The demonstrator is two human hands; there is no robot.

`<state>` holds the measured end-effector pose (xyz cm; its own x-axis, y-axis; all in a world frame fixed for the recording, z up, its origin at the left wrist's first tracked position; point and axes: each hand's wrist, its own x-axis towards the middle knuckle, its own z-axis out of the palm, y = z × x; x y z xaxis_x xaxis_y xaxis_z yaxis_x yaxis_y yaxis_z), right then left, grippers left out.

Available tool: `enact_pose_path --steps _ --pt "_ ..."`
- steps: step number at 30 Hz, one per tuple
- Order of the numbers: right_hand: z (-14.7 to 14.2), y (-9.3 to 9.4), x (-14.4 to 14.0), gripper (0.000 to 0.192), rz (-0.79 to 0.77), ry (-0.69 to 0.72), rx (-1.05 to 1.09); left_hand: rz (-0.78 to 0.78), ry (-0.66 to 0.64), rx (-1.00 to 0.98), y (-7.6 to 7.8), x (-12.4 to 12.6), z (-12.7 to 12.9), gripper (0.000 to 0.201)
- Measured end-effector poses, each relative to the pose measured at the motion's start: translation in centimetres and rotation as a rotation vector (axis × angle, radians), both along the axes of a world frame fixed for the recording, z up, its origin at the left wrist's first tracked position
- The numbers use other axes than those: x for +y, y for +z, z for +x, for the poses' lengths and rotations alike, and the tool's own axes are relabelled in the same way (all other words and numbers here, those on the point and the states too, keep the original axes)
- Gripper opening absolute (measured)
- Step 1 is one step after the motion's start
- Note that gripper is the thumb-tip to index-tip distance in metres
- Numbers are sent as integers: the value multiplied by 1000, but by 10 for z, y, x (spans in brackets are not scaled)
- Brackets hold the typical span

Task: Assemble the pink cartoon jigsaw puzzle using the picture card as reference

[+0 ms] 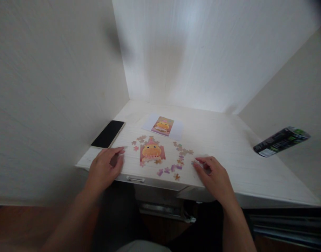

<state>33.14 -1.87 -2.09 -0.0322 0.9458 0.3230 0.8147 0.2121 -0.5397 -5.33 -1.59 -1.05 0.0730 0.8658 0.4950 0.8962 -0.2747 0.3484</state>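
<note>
A partly assembled jigsaw puzzle lies near the table's front edge, showing a yellow figure with a pink hat. To its left my left hand rests on the table, thumb and forefinger apart with nothing between them. My right hand is right of the loose pieces, its thumb and forefinger pinched on a small pale puzzle piece. Between puzzle and right hand, loose brown pieces and purple pieces form a curve. More loose pieces lie at the puzzle's upper left.
Behind the puzzle, a reference picture lies on a white sheet. A smartphone lies at the left edge. A dark can-like container stands at the right. White panels enclose the table's back and sides.
</note>
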Motion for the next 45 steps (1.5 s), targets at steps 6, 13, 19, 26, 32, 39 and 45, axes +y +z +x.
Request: enact_pose_path --steps 6,13,19,26,32,39,45 --pt "-1 2 -1 32 -20 0 9 -120 -22 46 17 26 2 38" --pt "0 1 -1 32 4 12 -2 -232 -168 141 30 110 24 32" --pt "-1 1 -1 30 15 17 5 -291 -200 156 27 126 23 36" --pt "-9 9 0 23 116 -50 189 -244 -210 -109 38 106 21 39" --pt "-66 43 29 27 -42 174 582 -453 -406 -680 54 76 67 53" --pt "-100 46 81 15 -213 504 494 -537 -536 -836 48 71 85 52" --pt "-102 41 95 14 -171 477 372 -464 -377 -918 39 73 82 57"
